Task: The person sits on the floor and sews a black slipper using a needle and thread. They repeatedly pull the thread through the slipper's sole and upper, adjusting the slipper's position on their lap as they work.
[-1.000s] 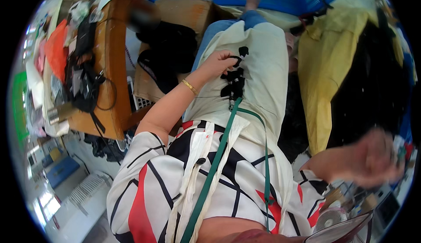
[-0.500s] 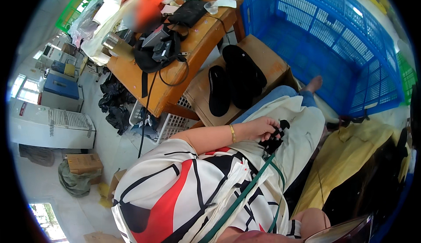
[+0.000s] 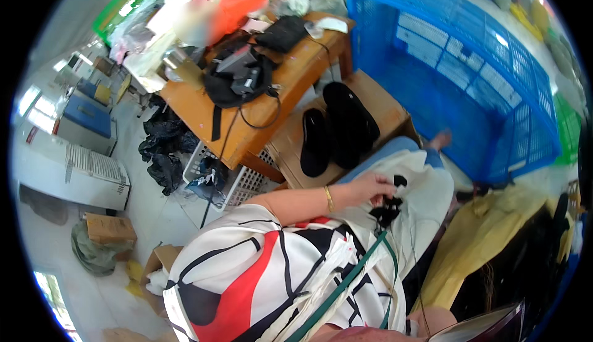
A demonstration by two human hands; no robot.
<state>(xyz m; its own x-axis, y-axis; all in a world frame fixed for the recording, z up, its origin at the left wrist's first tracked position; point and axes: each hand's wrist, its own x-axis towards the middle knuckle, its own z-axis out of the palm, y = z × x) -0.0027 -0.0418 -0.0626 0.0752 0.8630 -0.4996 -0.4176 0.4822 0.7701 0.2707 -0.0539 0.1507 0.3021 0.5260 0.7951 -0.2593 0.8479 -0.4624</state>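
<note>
Black pieces lie clustered on the pale apron across your lap, at the far end of the green strap, in the head view. Your left grip, just beside them, is narrow, but you cannot tell whether it pinches one; your right grip is out of view. They look light and probably soft: take each by an edge.

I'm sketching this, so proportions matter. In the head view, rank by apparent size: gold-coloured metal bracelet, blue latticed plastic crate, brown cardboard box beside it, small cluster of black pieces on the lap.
Largest to smallest:
1. Blue crate
2. Cardboard box, partly covered
3. Black cluster
4. Bracelet
</note>
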